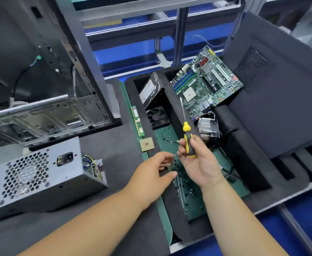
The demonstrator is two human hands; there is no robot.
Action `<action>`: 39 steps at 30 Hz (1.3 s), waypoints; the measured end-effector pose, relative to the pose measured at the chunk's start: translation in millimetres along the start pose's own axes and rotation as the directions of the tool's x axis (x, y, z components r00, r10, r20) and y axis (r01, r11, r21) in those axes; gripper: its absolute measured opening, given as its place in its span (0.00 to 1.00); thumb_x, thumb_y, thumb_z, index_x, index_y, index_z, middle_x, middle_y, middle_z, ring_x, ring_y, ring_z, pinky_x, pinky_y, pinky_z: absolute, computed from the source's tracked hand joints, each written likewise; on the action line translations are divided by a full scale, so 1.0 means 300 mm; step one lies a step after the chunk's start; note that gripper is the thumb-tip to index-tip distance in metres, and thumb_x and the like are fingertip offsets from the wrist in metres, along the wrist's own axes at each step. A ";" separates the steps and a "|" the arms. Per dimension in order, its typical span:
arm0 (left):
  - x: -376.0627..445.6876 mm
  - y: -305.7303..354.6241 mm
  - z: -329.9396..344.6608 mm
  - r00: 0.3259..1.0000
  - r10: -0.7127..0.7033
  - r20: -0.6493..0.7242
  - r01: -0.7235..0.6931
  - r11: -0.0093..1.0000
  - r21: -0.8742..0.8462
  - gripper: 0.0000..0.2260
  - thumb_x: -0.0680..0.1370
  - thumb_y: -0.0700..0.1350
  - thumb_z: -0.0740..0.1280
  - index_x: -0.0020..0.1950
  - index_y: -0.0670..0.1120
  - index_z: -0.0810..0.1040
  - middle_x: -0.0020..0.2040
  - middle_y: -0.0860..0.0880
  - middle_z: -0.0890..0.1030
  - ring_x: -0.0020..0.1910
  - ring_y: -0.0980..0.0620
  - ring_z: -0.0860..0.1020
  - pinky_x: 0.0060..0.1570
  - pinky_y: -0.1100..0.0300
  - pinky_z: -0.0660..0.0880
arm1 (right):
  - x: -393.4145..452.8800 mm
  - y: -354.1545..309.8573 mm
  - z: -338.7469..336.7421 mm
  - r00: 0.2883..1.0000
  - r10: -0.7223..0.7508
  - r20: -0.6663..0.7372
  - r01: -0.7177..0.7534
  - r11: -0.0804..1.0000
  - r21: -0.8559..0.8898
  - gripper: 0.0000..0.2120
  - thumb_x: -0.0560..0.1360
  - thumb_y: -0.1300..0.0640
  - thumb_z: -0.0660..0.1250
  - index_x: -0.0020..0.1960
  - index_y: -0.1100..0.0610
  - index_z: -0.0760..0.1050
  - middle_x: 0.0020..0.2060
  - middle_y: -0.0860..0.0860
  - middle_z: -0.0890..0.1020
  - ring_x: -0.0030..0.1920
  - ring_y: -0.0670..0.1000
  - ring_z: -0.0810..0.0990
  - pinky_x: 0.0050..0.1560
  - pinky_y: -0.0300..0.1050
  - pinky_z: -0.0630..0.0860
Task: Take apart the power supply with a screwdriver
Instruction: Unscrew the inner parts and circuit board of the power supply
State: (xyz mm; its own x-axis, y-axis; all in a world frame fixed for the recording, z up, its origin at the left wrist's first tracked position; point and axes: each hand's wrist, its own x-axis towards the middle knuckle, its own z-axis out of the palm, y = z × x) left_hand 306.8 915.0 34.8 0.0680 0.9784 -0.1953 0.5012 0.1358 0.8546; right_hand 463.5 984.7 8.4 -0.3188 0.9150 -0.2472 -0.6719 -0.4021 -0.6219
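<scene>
My right hand [197, 159] holds the screwdriver [187, 137] by its yellow and black handle, with the metal tip pointing up and away from me. My left hand [157, 169] is just beside it, fingers loosely bent, holding nothing. Both hands hang over the tray [171, 215], where lots of little screws [183, 183] lie on the green floor.

The power supply [35, 176] is the grey metal box well to the left of the tray, sitting on the dark mat with its fan holes facing me. Its wires [93, 165] stick out of the side nearest the tray.

I think the box is not opened yet — I cannot see any of its cover off. To reach it, I must swing the screwdriver across from the tray. The tip could poke the green board [205, 84] at the far end of the tray. My left hand could bump the loose screws and scatter them. At the box, the tip could slip off a screw and jab the wires — so my empty hand should hold the box first.
</scene>
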 end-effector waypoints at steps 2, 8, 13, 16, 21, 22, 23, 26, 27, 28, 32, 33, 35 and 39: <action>-0.003 0.015 -0.016 0.999 0.014 -0.042 -0.014 1.000 -0.013 0.16 0.77 0.44 0.71 0.61 0.59 0.75 0.57 0.63 0.79 0.57 0.68 0.76 0.60 0.70 0.71 | 0.003 -0.015 0.029 0.999 0.001 0.041 -0.001 1.000 -0.011 0.04 0.76 0.56 0.66 0.49 0.56 0.77 0.43 0.52 0.83 0.38 0.48 0.78 0.45 0.41 0.78; -0.048 0.115 -0.135 0.977 0.101 -0.187 -0.115 0.991 -0.068 0.13 0.77 0.44 0.69 0.58 0.59 0.75 0.55 0.60 0.78 0.55 0.64 0.76 0.56 0.65 0.75 | -0.002 -0.071 0.238 0.983 -0.005 0.183 0.022 0.996 -0.089 0.05 0.76 0.57 0.62 0.51 0.56 0.74 0.41 0.52 0.82 0.36 0.48 0.76 0.43 0.40 0.75; -0.141 0.178 -0.311 0.933 0.215 -0.289 -0.241 0.969 -0.058 0.12 0.77 0.43 0.68 0.58 0.56 0.75 0.54 0.58 0.79 0.55 0.60 0.77 0.56 0.60 0.76 | -0.030 -0.067 0.449 0.963 -0.026 0.269 0.073 0.983 -0.166 0.08 0.75 0.58 0.62 0.54 0.56 0.72 0.37 0.51 0.80 0.33 0.47 0.75 0.38 0.37 0.74; -0.221 0.173 -0.426 0.890 0.309 -0.336 -0.321 0.947 0.022 0.12 0.77 0.44 0.68 0.59 0.55 0.75 0.55 0.59 0.78 0.55 0.59 0.77 0.56 0.64 0.74 | -0.052 -0.022 0.556 0.954 -0.019 0.298 0.091 0.969 -0.231 0.08 0.75 0.58 0.63 0.53 0.56 0.72 0.36 0.51 0.79 0.33 0.46 0.75 0.36 0.37 0.73; -0.348 0.086 -0.586 0.835 0.305 -0.457 -0.273 0.952 0.137 0.13 0.77 0.44 0.68 0.59 0.55 0.75 0.53 0.60 0.77 0.54 0.59 0.75 0.54 0.63 0.73 | -0.091 0.089 0.705 0.943 0.043 0.331 0.055 0.958 -0.281 0.06 0.74 0.58 0.64 0.51 0.54 0.74 0.35 0.52 0.78 0.33 0.48 0.73 0.40 0.41 0.69; -0.370 0.062 -0.613 0.829 0.297 -0.474 -0.247 0.955 0.166 0.13 0.77 0.44 0.68 0.59 0.55 0.74 0.53 0.60 0.77 0.55 0.59 0.75 0.54 0.62 0.73 | -0.098 0.111 0.731 0.943 0.048 0.329 0.052 0.957 -0.287 0.06 0.74 0.58 0.64 0.51 0.55 0.74 0.35 0.52 0.78 0.33 0.49 0.73 0.40 0.41 0.68; -0.389 0.039 -0.640 0.826 0.289 -0.484 -0.215 0.955 0.204 0.13 0.77 0.45 0.68 0.60 0.55 0.74 0.54 0.61 0.76 0.55 0.60 0.74 0.56 0.61 0.73 | -0.106 0.130 0.755 0.946 0.047 0.322 0.053 0.954 -0.296 0.06 0.74 0.58 0.64 0.50 0.54 0.75 0.35 0.52 0.78 0.33 0.49 0.73 0.40 0.42 0.68; -0.435 -0.036 -0.713 0.868 0.251 -0.428 -0.100 0.933 0.345 0.18 0.75 0.53 0.71 0.62 0.55 0.73 0.58 0.58 0.76 0.60 0.57 0.73 0.60 0.59 0.71 | -0.132 0.179 0.815 0.953 0.018 0.303 0.101 0.923 -0.371 0.05 0.73 0.58 0.66 0.47 0.52 0.79 0.35 0.52 0.78 0.34 0.49 0.73 0.40 0.41 0.70; -0.446 -0.060 -0.729 0.894 0.231 -0.385 -0.070 0.919 0.388 0.21 0.73 0.56 0.72 0.64 0.55 0.73 0.60 0.58 0.75 0.61 0.56 0.72 0.59 0.60 0.69 | -0.142 0.193 0.835 0.955 0.004 0.295 0.119 0.911 -0.395 0.05 0.73 0.58 0.66 0.45 0.51 0.80 0.35 0.52 0.78 0.33 0.49 0.73 0.39 0.40 0.70; -0.456 -0.082 -0.740 0.914 0.217 -0.342 -0.058 0.906 0.419 0.23 0.72 0.57 0.73 0.64 0.55 0.73 0.61 0.57 0.75 0.61 0.56 0.71 0.58 0.63 0.67 | -0.152 0.207 0.854 0.960 -0.017 0.280 0.135 0.901 -0.412 0.04 0.73 0.59 0.68 0.44 0.52 0.81 0.34 0.52 0.78 0.33 0.48 0.73 0.37 0.39 0.70; -0.479 -0.135 -0.741 0.934 0.279 -0.224 -0.152 0.876 0.457 0.22 0.70 0.54 0.76 0.61 0.52 0.75 0.62 0.56 0.75 0.62 0.54 0.71 0.63 0.60 0.67 | -0.191 0.246 0.911 0.977 -0.156 0.145 0.205 0.869 -0.450 0.03 0.69 0.60 0.71 0.42 0.54 0.82 0.33 0.51 0.80 0.34 0.47 0.76 0.32 0.35 0.71; -0.482 -0.145 -0.737 0.930 0.295 -0.219 -0.170 0.875 0.453 0.21 0.71 0.53 0.76 0.61 0.51 0.76 0.62 0.55 0.75 0.62 0.53 0.71 0.64 0.58 0.67 | -0.200 0.251 0.917 0.975 -0.189 0.115 0.221 0.856 -0.467 0.04 0.70 0.62 0.71 0.42 0.54 0.83 0.34 0.51 0.80 0.34 0.46 0.76 0.32 0.34 0.71; -0.486 -0.163 -0.732 0.920 0.304 -0.249 -0.182 0.891 0.416 0.19 0.71 0.50 0.76 0.59 0.52 0.76 0.61 0.56 0.75 0.61 0.53 0.71 0.63 0.59 0.67 | -0.219 0.256 0.921 0.966 -0.242 0.094 0.255 0.820 -0.512 0.07 0.74 0.65 0.71 0.43 0.54 0.83 0.35 0.50 0.81 0.35 0.45 0.77 0.32 0.34 0.72; -0.485 -0.181 -0.718 0.907 0.282 -0.312 -0.162 0.919 0.359 0.17 0.71 0.51 0.75 0.59 0.54 0.77 0.58 0.58 0.77 0.59 0.56 0.72 0.62 0.63 0.66 | -0.265 0.252 0.931 0.943 -0.296 0.149 0.323 0.719 -0.616 0.03 0.72 0.57 0.71 0.45 0.52 0.83 0.35 0.46 0.80 0.36 0.44 0.75 0.40 0.38 0.71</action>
State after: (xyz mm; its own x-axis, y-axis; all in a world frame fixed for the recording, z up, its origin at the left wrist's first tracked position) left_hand 83.9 798.9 120.6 -0.0664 0.9745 0.2142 0.7590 -0.0900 0.6448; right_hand 251.3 872.6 188.5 -0.2013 0.9776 0.0621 -0.1744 0.0266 -0.9843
